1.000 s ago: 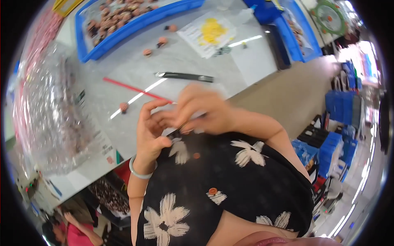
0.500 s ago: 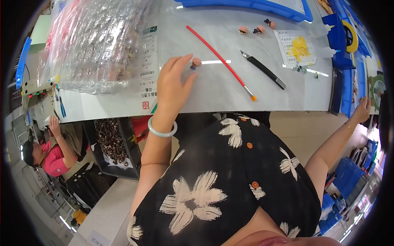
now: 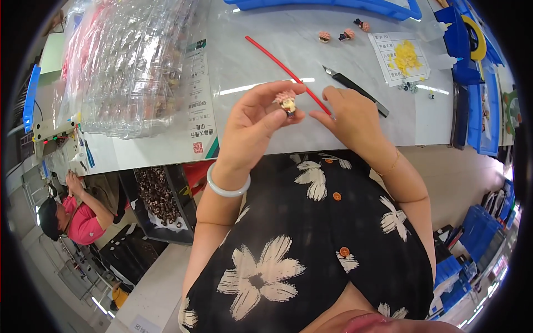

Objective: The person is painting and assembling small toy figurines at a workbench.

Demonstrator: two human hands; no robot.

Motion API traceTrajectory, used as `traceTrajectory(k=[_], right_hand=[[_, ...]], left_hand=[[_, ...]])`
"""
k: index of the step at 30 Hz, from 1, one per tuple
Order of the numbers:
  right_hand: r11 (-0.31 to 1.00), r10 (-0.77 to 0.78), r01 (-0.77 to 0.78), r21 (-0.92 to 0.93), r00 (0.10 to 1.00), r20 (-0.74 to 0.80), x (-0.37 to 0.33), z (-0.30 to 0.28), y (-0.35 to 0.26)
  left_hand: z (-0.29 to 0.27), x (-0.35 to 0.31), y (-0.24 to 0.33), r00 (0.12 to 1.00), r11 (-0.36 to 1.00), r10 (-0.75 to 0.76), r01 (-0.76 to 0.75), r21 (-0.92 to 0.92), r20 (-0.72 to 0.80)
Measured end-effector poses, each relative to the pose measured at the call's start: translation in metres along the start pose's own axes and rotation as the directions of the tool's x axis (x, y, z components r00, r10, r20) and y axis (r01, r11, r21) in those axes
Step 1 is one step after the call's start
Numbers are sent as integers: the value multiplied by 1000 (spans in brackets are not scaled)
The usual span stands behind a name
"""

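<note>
My left hand [image 3: 249, 129], a pale bangle on its wrist, holds a small figurine [image 3: 286, 103] upright between thumb and fingers. The figurine has pink bumpy hair, a pale yellow front and a dark lower part. To its right, my right hand [image 3: 355, 119] is low over the table, thumb and index finger apart on either side of a red-handled brush [image 3: 286, 67]. That hand covers the brush's bristle end. A black craft knife [image 3: 358, 91] lies just beyond the right hand. Farther back are three similar figurines, one of them [image 3: 324, 36] standing a little apart.
A paper slip [image 3: 383, 61] bears yellow pieces [image 3: 408, 57], with small beads [image 3: 409, 87] beside it. Dropper bottles [image 3: 446, 61] and blue bins [image 3: 466, 69] stand at right. Clear plastic packages [image 3: 136, 72] fill the left. A dark crate [image 3: 145, 213] and a co-worker [image 3: 83, 222] are lower left.
My left hand has picked up the figurine from the table and brought it nearer. My right hand has come in from the far right to the brush, which has not visibly moved.
</note>
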State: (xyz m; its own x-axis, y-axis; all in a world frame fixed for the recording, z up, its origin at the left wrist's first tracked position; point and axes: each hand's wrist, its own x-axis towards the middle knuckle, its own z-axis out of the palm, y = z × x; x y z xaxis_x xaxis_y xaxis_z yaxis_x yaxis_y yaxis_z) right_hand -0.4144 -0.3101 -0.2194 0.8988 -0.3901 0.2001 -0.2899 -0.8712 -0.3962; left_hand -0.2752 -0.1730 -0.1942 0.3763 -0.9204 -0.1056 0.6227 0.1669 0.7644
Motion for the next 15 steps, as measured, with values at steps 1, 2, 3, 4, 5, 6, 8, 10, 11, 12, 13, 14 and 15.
traceTrajectory(k=[1, 2, 3, 4, 5, 6, 8, 10, 11, 12, 13, 14, 15], right_hand=[[998, 43, -39, -50, 996, 81, 2, 4, -2], [998, 44, -40, -47, 995, 86, 3, 6, -5], [993, 88, -77, -85, 986, 140, 5, 8, -9], [986, 135, -112, -124, 972, 192, 6, 10, -11], [986, 138, -114, -125, 970, 199, 5, 10, -10], [992, 100, -87, -88, 983, 156, 4, 11, -8], [996, 70, -64, -54, 991, 117, 4, 9, -8], [984, -38, 79, 160, 969, -244, 10, -3, -13], [985, -31, 71, 156, 970, -241, 10, -12, -14], [969, -112, 174, 176, 942, -316, 8, -21, -17], [942, -188, 278, 188, 901, -391, 6, -27, -19], [944, -183, 272, 188, 903, -390, 7, -30, -23], [927, -225, 317, 200, 898, -378, 8, -32, -26]], left_hand=[[3, -2, 0, 999, 998, -27, 29, -53, 32], [3, -5, -1, 999, 998, -31, 32, -55, 27], [4, -9, -2, 999, 999, -26, 27, -26, 38], [3, -10, -3, 999, 1000, -22, 22, 2, 50], [3, -11, -5, 999, 1000, -26, 26, -4, 47], [3, -10, -6, 998, 1000, 15, -15, -11, 59], [4, -10, -5, 996, 999, 50, -48, -25, 71], [6, -9, -3, 1000, 1000, 4, -4, -8, 30], [6, -7, -4, 999, 1000, -2, 3, -14, 35], [5, -5, -8, 998, 999, 34, -34, 13, 51], [3, -3, -11, 995, 997, 69, -72, 39, 68], [2, -2, -13, 996, 997, 64, -67, 37, 70], [0, -1, -14, 994, 991, 85, -91, 95, 66]])
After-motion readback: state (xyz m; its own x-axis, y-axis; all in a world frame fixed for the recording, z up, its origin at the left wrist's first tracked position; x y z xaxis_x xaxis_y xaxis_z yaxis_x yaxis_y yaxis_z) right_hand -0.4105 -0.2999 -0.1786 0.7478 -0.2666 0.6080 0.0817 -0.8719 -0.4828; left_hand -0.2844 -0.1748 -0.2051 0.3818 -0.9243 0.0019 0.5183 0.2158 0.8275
